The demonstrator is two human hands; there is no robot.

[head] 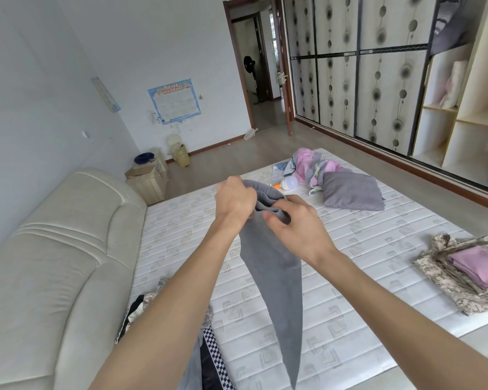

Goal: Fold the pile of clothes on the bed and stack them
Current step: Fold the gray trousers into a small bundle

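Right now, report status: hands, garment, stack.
Both hands, left and right, grip grey garment, held up, unfolded. Stack at right holds two folded pieces. Unfolded clothes below. Nothing in the way.

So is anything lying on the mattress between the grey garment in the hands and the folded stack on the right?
Nothing visible. Both hands hold the grey garment above bare mattress, which runs clear to the folded stack. The grey pillow lies farther back.

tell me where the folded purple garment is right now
In the head view the folded purple garment lies at the right edge, on top of the camouflage garment on the mattress, right of the right hand.
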